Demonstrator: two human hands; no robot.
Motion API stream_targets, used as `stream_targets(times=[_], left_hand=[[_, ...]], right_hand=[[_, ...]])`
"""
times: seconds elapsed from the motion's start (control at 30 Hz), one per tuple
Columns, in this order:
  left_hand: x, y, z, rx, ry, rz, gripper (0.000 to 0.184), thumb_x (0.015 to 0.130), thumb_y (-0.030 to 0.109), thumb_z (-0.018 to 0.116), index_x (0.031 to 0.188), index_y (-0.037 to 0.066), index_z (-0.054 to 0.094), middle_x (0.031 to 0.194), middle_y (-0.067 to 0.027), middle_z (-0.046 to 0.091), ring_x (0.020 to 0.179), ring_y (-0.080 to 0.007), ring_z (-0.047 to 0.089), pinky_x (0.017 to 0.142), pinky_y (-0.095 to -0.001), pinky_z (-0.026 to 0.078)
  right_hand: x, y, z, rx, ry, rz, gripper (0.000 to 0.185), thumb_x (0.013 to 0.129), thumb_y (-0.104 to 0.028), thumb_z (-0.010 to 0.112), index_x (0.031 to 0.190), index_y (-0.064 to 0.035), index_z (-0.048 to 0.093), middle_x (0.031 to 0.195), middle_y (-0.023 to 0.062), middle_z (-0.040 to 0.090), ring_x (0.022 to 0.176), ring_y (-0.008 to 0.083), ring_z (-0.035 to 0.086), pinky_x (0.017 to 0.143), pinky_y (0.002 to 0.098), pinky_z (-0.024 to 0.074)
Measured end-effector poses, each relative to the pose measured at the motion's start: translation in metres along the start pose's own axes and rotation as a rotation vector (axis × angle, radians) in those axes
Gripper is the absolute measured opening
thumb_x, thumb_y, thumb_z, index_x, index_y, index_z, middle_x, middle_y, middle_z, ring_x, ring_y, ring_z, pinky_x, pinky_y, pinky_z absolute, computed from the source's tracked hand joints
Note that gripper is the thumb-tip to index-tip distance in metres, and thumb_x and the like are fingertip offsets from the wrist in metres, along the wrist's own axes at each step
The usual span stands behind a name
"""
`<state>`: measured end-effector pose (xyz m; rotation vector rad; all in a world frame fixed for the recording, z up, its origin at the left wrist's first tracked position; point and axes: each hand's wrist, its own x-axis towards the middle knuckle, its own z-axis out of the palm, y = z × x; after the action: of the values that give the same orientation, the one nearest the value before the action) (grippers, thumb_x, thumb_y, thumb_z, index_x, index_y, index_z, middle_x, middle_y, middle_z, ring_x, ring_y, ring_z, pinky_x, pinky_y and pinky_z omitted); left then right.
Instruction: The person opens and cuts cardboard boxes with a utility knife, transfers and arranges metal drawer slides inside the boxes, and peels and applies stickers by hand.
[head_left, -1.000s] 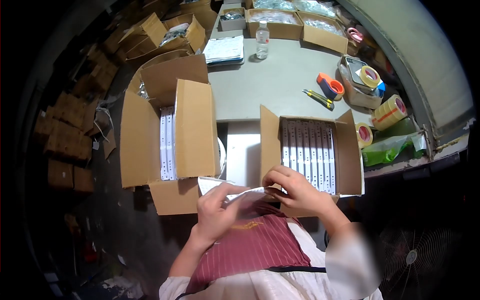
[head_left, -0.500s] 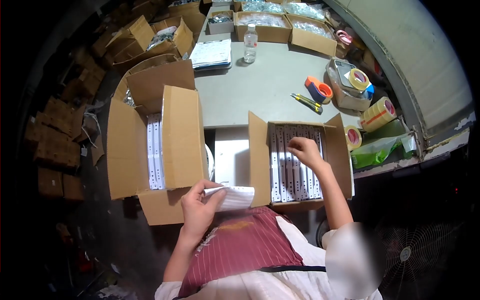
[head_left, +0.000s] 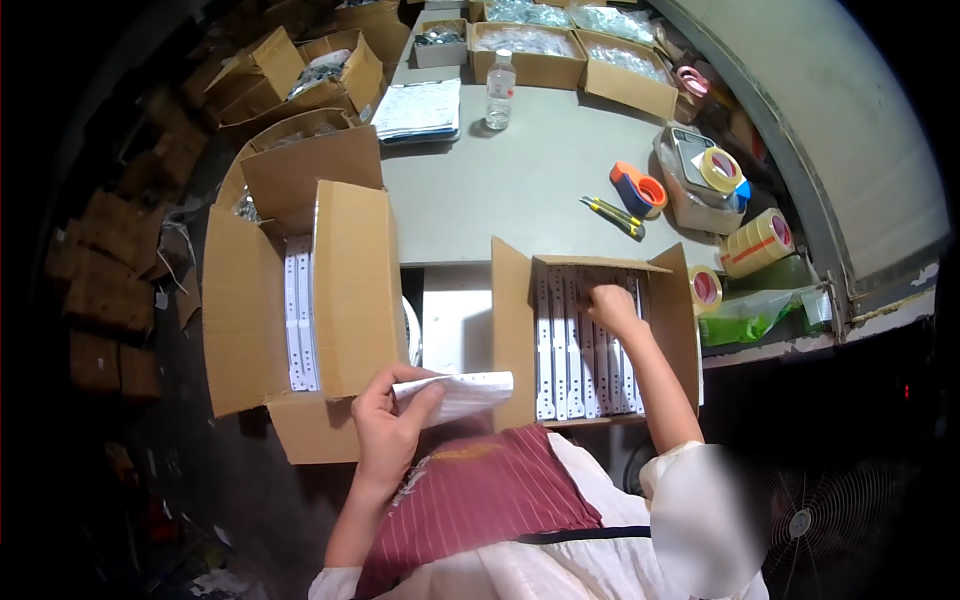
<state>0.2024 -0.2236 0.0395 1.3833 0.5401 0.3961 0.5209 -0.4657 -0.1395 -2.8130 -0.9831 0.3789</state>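
My left hand [head_left: 385,415] grips a folded white paper [head_left: 458,395] with faint print, thumb on the near side, just above the gap between two open cardboard boxes. My right hand [head_left: 612,307] reaches into the right cardboard box [head_left: 514,330], its fingers curled down among upright white perforated strips [head_left: 573,350] packed side by side. Whether those fingertips hold anything is hidden. In the left cardboard box [head_left: 358,280] stand more of the white strips [head_left: 300,315], partly covered by a flap.
On the grey table [head_left: 500,190] are a water bottle [head_left: 498,90], a clipboard with papers [head_left: 418,110], yellow cutters [head_left: 613,217] and a tape dispenser [head_left: 638,188]. Tape rolls [head_left: 756,243] and a scale [head_left: 697,160] line the right edge. A fan [head_left: 800,523] is at lower right.
My right hand has gone deeper into the right box, its fingers now curled among the strips. My left hand still grips the paper. The view has shifted slightly.
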Motion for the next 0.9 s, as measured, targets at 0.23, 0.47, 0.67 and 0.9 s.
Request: stream_targets(times=[0.23, 0.47, 0.67, 0.9], left_hand=[[0.007, 0.014, 0.003, -0.102, -0.04, -0.061, 0.011, 0.09, -0.001, 0.069, 0.099, -0.002, 0.063, 0.093, -0.0061, 0.068, 0.086, -0.0095, 0.064, 0.077, -0.0233, 0.053], [0.012, 0.012, 0.014, -0.081, -0.091, -0.055, 0.012, 0.09, -0.001, 0.069, 0.1, -0.001, 0.062, 0.092, -0.0076, 0.069, 0.083, -0.0102, 0.066, 0.074, -0.0235, 0.054], [0.014, 0.002, 0.017, 0.095, -0.109, 0.001, 0.01, 0.091, -0.002, 0.067, 0.099, -0.003, 0.062, 0.093, -0.009, 0.07, 0.085, -0.011, 0.067, 0.074, -0.024, 0.056], [0.012, 0.017, 0.025, 0.475, -0.192, 0.135, 0.007, 0.089, -0.003, 0.069, 0.095, -0.005, 0.065, 0.085, -0.0077, 0.071, 0.079, -0.009, 0.066, 0.069, -0.0231, 0.054]], right_hand=[[-0.014, 0.003, -0.013, 0.31, -0.051, -0.141, 0.017, 0.079, -0.007, 0.066, 0.092, 0.0045, 0.065, 0.088, 0.0253, 0.067, 0.085, 0.0418, 0.065, 0.076, 0.0443, 0.0522], [-0.016, -0.015, -0.017, -0.127, 0.086, -0.12, 0.016, 0.075, -0.009, 0.069, 0.083, 0.0034, 0.062, 0.073, 0.0209, 0.066, 0.073, 0.0395, 0.066, 0.069, 0.0468, 0.053], [-0.065, -0.119, -0.113, 0.85, -0.036, -0.373, 0.018, 0.088, -0.017, 0.07, 0.093, -0.0003, 0.065, 0.085, 0.0116, 0.068, 0.078, 0.0253, 0.068, 0.07, 0.0355, 0.0538], [-0.094, -0.162, -0.148, 0.741, -0.084, -0.731, 0.018, 0.089, -0.013, 0.068, 0.102, -0.0037, 0.06, 0.093, 0.0143, 0.062, 0.089, 0.0329, 0.063, 0.075, 0.0407, 0.0505]])
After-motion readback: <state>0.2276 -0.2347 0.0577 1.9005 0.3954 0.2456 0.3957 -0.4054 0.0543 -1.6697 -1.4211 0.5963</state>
